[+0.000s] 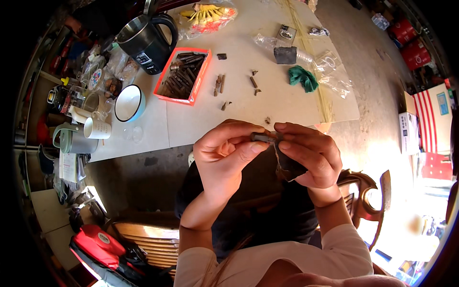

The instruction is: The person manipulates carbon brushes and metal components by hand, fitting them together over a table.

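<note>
In front of my body, off the table's near edge, my two hands meet. My left hand pinches a small dark cylindrical rod between thumb and fingertips. A folded dark sheet with a torn pale edge, like sandpaper, is gripped in my right hand and touches the rod's end. On the table, an orange-red open box holds many similar dark rods. Beside it lie a few loose rods and small broken bits. Another dark square piece lies farther right.
A dark kettle, a white bowl, a mug and a grey-green jug crowd the table's left. Bananas in plastic lie at the back. A green cloth and clear packaging lie right. A wooden chair stands nearby.
</note>
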`<state>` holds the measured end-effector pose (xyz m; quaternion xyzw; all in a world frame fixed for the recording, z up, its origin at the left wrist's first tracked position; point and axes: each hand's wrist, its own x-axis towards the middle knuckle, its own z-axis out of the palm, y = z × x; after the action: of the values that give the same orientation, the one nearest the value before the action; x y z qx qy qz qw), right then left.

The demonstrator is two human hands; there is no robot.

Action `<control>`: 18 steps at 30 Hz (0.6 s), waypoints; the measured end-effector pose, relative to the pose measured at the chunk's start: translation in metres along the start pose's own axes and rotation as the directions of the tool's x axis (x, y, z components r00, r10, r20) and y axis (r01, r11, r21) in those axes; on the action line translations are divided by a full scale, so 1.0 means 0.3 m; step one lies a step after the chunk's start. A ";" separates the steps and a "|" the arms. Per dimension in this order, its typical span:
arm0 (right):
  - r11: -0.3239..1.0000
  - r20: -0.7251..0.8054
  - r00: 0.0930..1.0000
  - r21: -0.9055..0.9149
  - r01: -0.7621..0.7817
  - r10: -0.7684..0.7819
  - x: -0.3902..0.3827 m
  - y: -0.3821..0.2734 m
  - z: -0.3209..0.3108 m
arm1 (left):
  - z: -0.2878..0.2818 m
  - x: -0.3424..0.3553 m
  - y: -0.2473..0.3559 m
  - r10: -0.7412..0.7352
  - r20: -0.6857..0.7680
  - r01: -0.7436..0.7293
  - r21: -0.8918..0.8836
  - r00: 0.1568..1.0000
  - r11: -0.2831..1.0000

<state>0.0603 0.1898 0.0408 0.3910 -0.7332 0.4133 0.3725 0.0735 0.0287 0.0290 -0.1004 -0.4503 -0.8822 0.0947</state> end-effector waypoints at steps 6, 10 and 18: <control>0.998 0.009 1.000 -0.048 0.028 -0.028 0.008 -0.003 0.000 | 0.000 -0.002 -0.005 0.012 -0.009 -0.012 0.016 1.000 1.000; 0.996 0.006 0.998 -0.074 0.055 -0.054 0.013 0.002 0.001 | -0.023 -0.001 -0.012 0.016 0.072 -0.011 -0.074 0.997 0.997; 0.993 0.034 0.999 -0.107 0.045 -0.042 0.022 -0.001 0.001 | -0.028 -0.001 -0.020 0.032 0.077 -0.030 -0.029 0.997 0.999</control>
<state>0.0579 0.1878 0.0465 0.3927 -0.7516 0.3584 0.3903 0.0715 0.0253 0.0196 -0.1427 -0.4397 -0.8822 0.0895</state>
